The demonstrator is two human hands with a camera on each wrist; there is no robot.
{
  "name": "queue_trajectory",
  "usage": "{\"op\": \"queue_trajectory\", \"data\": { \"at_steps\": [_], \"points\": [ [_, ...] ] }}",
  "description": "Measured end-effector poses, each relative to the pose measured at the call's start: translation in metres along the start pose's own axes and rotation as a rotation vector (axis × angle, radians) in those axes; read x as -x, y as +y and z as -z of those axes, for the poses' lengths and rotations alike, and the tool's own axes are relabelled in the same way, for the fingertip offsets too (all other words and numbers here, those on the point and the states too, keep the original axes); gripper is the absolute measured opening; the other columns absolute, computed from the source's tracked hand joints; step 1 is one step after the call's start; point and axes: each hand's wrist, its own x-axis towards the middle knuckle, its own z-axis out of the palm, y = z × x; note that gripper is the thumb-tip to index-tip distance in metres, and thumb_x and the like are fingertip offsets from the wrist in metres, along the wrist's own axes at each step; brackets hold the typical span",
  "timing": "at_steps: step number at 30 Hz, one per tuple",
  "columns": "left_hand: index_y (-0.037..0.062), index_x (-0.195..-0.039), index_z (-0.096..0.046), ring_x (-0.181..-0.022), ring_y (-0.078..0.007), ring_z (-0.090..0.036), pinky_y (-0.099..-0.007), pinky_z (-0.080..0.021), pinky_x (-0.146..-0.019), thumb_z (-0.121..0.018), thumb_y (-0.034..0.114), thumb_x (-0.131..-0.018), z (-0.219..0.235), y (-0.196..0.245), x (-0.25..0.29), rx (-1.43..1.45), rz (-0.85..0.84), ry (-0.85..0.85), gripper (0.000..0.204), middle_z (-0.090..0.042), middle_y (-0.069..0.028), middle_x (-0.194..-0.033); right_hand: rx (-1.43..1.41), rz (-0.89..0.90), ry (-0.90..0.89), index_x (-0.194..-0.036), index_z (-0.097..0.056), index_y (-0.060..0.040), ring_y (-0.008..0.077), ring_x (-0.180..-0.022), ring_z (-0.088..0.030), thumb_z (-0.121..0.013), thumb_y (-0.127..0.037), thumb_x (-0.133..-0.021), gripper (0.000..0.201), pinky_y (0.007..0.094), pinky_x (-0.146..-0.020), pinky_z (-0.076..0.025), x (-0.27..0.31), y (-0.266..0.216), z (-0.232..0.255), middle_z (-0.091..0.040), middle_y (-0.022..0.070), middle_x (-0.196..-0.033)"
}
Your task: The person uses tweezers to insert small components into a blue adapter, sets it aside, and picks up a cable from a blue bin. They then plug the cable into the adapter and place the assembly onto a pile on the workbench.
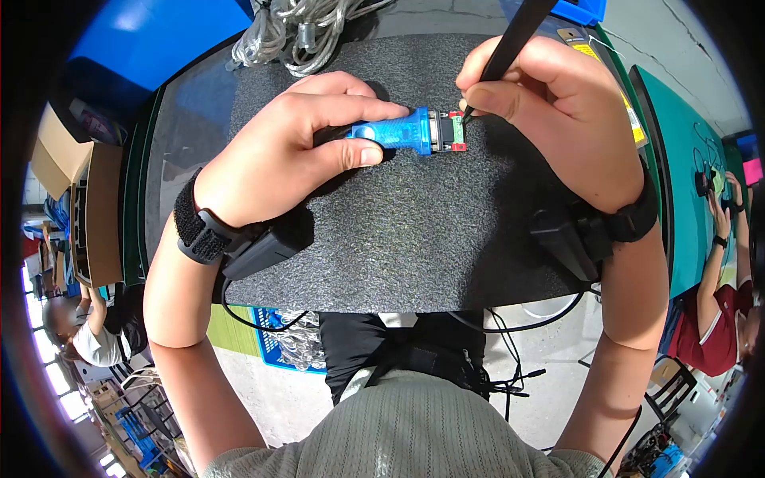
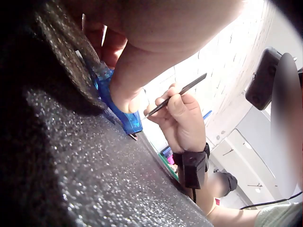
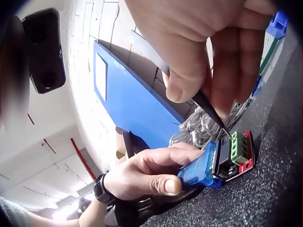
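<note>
My left hand [image 1: 287, 151] grips a translucent blue serial adapter [image 1: 402, 134] between thumb and fingers, low over the dark mat. A small red-edged board with a green screw terminal block [image 3: 238, 148] is joined to the adapter's connector end. In my right hand [image 1: 570, 119] are slim black tweezers [image 1: 516, 38], pinched between thumb and fingers and slanting down. Their pointed tip is right at the green terminal block in the right wrist view. From the left wrist view the board is mostly hidden behind the blue adapter housing.
The speckled dark mat [image 1: 374, 239] spreads under both hands. Coiled clear-jacketed cables [image 1: 299, 36] lie at its far left edge, beside a blue bin [image 1: 159, 40]. Below the table edge stands a blue basket [image 1: 279, 342]. Another person's hands [image 1: 719, 215] show at the green table, right.
</note>
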Motion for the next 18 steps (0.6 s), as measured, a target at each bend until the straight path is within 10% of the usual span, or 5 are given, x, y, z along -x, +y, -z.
{"op": "queue_trajectory", "data": {
  "at_steps": [18],
  "points": [
    [0.0074, -0.123, -0.067, -0.099, -0.0195, -0.057, -0.0308, -0.044, -0.090, -0.074, 0.017, -0.086, 0.001, 0.003, 0.001, 0.006, 0.002, 0.008, 0.040, -0.059, -0.0058, -0.107, -0.095, -0.096, 0.070, -0.104, -0.066, 0.0008, 0.0061, -0.082, -0.061, -0.066, -0.008, -0.094, 0.014, 0.0198, -0.075, -0.049, 0.005, 0.007, 0.012, -0.066, 0.0018, -0.090]
  ]
}}
